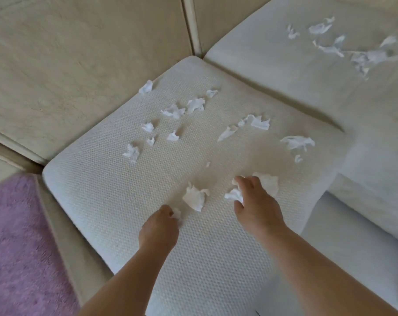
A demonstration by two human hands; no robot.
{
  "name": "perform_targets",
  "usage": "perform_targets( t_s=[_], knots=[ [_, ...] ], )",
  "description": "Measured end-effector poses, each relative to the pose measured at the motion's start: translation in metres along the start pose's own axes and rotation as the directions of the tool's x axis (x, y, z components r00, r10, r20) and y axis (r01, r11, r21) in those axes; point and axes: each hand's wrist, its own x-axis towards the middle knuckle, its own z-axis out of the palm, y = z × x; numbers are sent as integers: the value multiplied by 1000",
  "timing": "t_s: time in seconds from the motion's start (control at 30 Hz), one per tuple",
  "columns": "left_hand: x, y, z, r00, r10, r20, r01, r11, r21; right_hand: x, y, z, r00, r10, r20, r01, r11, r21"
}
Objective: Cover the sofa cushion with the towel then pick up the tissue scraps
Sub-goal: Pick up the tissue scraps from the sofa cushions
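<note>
A white waffle-weave towel (116,192) lies spread over the sofa seat cushion. Several white tissue scraps (173,111) are scattered across its far half. My left hand (160,226) is closed on a small tissue scrap (176,213) near the towel's middle. Just right of it lies a bigger crumpled scrap (194,198). My right hand (257,204) is curled around a tissue scrap (234,194), with another piece (270,182) showing behind its fingers. More tissue scraps (330,47) lie on the neighbouring cushion at the upper right.
Cream sofa backrests (79,55) rise behind and to the left of the cushion. A second pale seat cushion (284,65) adjoins on the right. A pink fluffy fabric (17,242) lies at the lower left.
</note>
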Motion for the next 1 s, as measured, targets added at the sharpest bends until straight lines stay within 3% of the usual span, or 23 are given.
perform_targets(
  t_s=[0.07, 0.13, 0.23, 0.33, 0.37, 0.43, 0.53, 0.6, 0.67, 0.8, 0.9, 1.0],
  knots=[
    [9, 12, 3, 992, -45, -122, 18, 977, -212, 11, 4, 3, 999, 16, 46, -15, 1000, -15],
    [15, 29, 6, 971, -22, -237, -46, 959, -278, 20, 6, 6, 994, 10, 112, 1, 995, -95],
    [17, 50, 14, 967, 179, -183, -208, 966, -155, 33, 6, 8, 981, -109, 159, 126, 987, -96],
    [19, 64, 26, 958, 285, 10, -281, 937, 209, 41, 8, 2, 972, -214, 101, 206, 975, 79],
    [20, 64, 26, 961, 277, 23, -273, 925, 263, 43, 9, -2, 975, -216, 47, 210, 972, 108],
    [21, 75, 27, 988, 149, -32, -142, 978, 151, 49, 22, -14, 979, -205, -20, 206, 975, 87],
    [19, 98, 29, 983, -109, -150, 95, 991, -97, 56, 59, -31, 981, -141, 132, 158, 979, -131],
    [18, 123, 29, 970, -205, -128, 183, 969, -164, 59, 80, -40, 959, -141, 246, 178, 975, -134],
    [18, 145, 31, 968, -226, -109, 197, 954, -227, 65, 90, -48, 960, -142, 242, 136, 990, 42],
    [24, 178, 36, 963, -260, -69, 216, 900, -379, 92, 111, -74, 1000, -24, 12, 18, 938, 347],
    [26, 190, 43, 972, -225, -62, 192, 921, -339, 116, 136, -90, 992, 122, -9, -116, 957, 267],
    [32, 200, 50, 978, -173, -120, 136, 954, -268, 134, 157, -93, 972, 134, 195, -153, 984, 89]
  ],
)
